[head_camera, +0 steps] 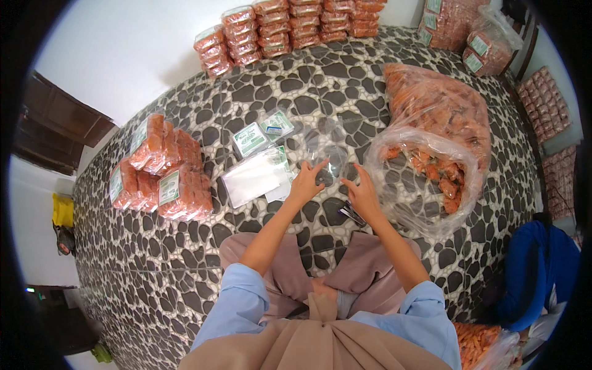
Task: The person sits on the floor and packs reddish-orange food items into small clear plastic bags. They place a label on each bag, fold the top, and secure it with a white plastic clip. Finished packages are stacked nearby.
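Observation:
My left hand [307, 184] is in front of me with thumb and index finger spread, at the near left edge of some clear plastic containers or lids [327, 150] on the floor. My right hand [363, 192], fingers apart, is at their near right side. Whether the fingertips touch the plastic cannot be told. A stapler [351, 213] lies beside my right wrist. Left of my left hand are clear plastic sleeves [252, 180] and a stack of printed green-and-white labels [249, 139]. To the right, a large open plastic bag [439, 111] holds orange-brown food pieces.
Filled, labelled packs [162, 171] are piled on the patterned floor at left. Stacked packs [282, 27] line the far wall, with larger bundles [446, 23] at the back right. A person in blue [536, 273] is at lower right, near another bag of orange pieces [478, 342].

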Motion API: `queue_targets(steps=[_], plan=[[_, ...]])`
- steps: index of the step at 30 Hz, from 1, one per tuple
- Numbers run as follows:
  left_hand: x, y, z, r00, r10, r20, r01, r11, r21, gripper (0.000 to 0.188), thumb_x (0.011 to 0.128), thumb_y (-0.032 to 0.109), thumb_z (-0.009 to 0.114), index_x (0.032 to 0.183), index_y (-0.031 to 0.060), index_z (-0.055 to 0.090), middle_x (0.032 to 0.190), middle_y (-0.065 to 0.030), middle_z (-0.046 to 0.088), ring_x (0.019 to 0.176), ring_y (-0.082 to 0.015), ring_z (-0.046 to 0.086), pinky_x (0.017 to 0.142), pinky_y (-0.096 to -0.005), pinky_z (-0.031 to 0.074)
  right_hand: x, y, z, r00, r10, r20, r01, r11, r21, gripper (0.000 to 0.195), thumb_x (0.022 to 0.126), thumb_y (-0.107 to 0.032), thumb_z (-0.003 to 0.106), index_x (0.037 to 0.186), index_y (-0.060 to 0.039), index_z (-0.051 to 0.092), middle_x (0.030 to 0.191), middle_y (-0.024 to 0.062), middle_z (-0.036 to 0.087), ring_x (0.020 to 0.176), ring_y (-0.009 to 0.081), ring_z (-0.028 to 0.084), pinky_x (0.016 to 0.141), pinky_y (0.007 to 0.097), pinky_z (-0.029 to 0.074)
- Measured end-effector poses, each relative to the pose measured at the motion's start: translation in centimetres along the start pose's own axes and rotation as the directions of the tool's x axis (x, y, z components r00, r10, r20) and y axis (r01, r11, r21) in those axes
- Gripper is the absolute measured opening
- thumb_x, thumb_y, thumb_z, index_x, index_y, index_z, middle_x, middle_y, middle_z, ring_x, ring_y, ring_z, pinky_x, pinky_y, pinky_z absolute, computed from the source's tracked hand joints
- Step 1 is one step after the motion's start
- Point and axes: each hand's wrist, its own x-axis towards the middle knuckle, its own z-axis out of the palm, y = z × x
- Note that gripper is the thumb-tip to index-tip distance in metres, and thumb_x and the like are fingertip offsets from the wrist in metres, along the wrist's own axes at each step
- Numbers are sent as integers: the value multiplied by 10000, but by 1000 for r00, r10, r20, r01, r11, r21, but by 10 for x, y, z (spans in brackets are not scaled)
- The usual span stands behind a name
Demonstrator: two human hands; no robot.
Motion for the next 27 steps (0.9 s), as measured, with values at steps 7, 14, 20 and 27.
queue_targets(steps=[7, 14, 20, 27], plan=[[-22, 39, -30, 992, 90, -84, -90, 996, 0, 411, 783, 117, 678, 1172, 240, 634, 911, -90, 437, 859, -263, 517, 772, -378, 459, -45, 19, -81, 977, 203, -61, -207, 976, -73, 273, 778, 6, 597, 1027, -84, 664, 1253, 190, 498, 1142, 376, 493, 929, 443, 427], [-19, 90, 15, 964, 261, -54, -260, 965, 23, 276, 784, 72, 641, 1053, 129, 661, 919, -95, 476, 931, -285, 494, 836, -387, 425, -104, 83, -121, 881, 444, -165, -453, 891, -20, 247, 804, -49, 601, 1048, -60, 640, 1173, 137, 544, 1079, 339, 509, 907, 437, 436], [-5, 131, 110, 868, 492, -64, -496, 865, -77, 369, 769, 30, 631, 1133, 83, 599, 1109, -136, 494, 1068, -326, 465, 928, -414, 400, -140, 117, -114, 851, 498, -167, -519, 845, -125, 478, 788, -67, 633, 1238, 4, 491, 1302, 193, 438, 1201, 381, 410, 1003, 444, 372], [77, 168, 199, 882, 453, -130, -465, 881, -87, 586, 797, 51, 640, 1327, 11, 395, 1277, -206, 422, 1206, -377, 405, 1019, -445, 342, -101, 181, -108, 837, 500, -222, -539, 824, -174, 636, 830, -110, 634, 1387, -16, 344, 1418, 201, 349, 1294, 402, 338, 1061, 472, 311]])
